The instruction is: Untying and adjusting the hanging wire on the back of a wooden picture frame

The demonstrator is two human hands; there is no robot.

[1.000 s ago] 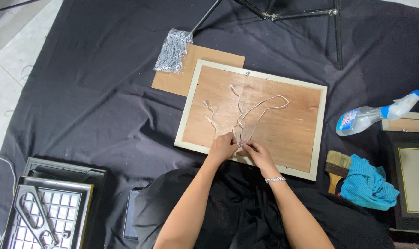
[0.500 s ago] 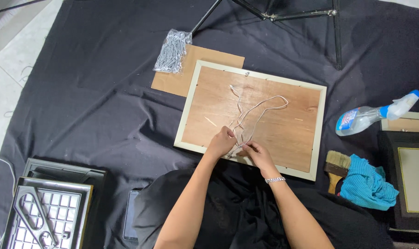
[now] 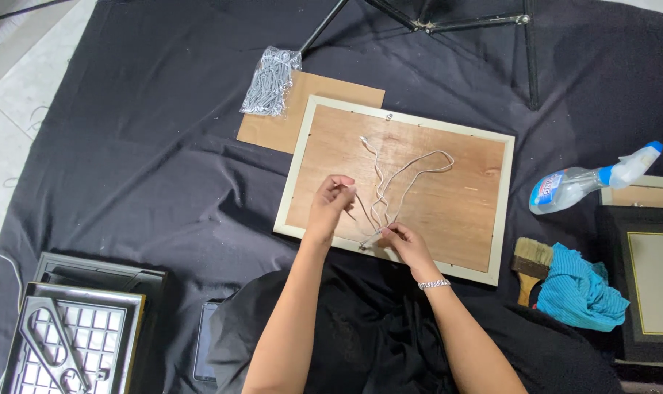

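Note:
A picture frame lies face down on black cloth, its brown wooden backing up. A thin white cord loops loosely across the backing. My left hand is raised over the frame's near left part and pinches one strand of the cord. My right hand rests at the frame's near edge and pinches the cord by a small metal hook there. A bracelet sits on my right wrist.
A bag of metal hooks and a brown board lie beyond the frame. A spray bottle, a brush and a blue cloth are at right. Frames with scissors are at left, a phone nearby.
My left hand has lifted away from my right hand, up and to the left, drawing a strand of the cord with it. My right hand stays at the near edge.

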